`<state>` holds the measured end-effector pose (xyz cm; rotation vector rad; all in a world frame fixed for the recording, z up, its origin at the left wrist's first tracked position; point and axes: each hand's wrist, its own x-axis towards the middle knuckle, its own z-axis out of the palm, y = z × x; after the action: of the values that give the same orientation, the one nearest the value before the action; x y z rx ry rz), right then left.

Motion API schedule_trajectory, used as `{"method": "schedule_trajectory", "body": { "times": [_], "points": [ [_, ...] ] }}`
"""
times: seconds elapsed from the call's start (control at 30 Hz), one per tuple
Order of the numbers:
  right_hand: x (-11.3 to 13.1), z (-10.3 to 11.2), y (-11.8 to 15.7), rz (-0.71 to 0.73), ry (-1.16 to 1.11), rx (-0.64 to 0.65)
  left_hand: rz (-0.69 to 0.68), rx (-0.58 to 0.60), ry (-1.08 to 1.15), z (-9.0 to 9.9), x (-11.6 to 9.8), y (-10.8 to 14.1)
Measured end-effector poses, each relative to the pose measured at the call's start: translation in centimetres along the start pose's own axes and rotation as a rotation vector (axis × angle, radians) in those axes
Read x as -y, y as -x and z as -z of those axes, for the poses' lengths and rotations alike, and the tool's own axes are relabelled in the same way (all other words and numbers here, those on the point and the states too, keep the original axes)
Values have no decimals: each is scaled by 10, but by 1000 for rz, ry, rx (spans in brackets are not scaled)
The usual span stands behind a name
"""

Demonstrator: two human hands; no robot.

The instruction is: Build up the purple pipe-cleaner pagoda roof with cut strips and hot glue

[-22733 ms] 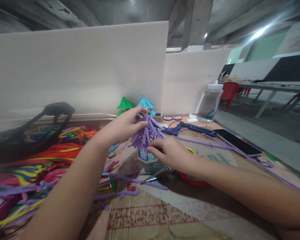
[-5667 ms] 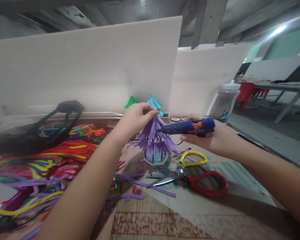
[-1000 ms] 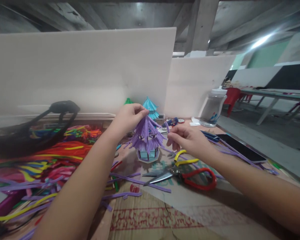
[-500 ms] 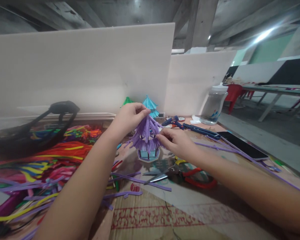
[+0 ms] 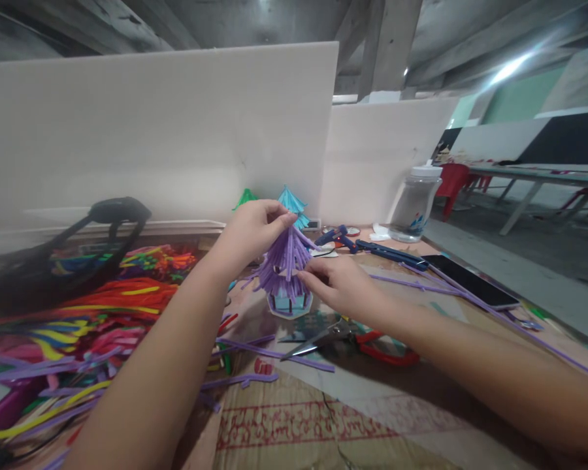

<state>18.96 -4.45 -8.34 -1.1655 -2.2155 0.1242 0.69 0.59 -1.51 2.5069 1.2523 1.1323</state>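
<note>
the purple pagoda model (image 5: 288,254) stands upright near the middle of the table (image 5: 198,431), its long axis vertical, between the two hands. the left hand (image 5: 261,219) is clamped on its peak from the table's left side; the right hand (image 5: 340,281), lower, touches the upper eave from the right, though whether its fingers are closed on a strip cannot be told. scissors (image 5: 340,331) lie just in front, blades toward the left edge; the glue gun (image 5: 335,234) lies toward the back edge
</note>
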Motion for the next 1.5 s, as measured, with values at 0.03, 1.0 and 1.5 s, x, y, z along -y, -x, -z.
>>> {"method": "schedule_trajectory", "body": {
  "times": [0.03,1.0,1.5],
  "points": [
    [1,1,0,-8,2,6,-3,1,1,0,0,0],
    [12,7,-3,-267,-360,119,-12,0,-3,0,-2,2],
    [10,8,-4,-238,-350,96,-35,-2,-20,0,-3,2]
  ]
}}
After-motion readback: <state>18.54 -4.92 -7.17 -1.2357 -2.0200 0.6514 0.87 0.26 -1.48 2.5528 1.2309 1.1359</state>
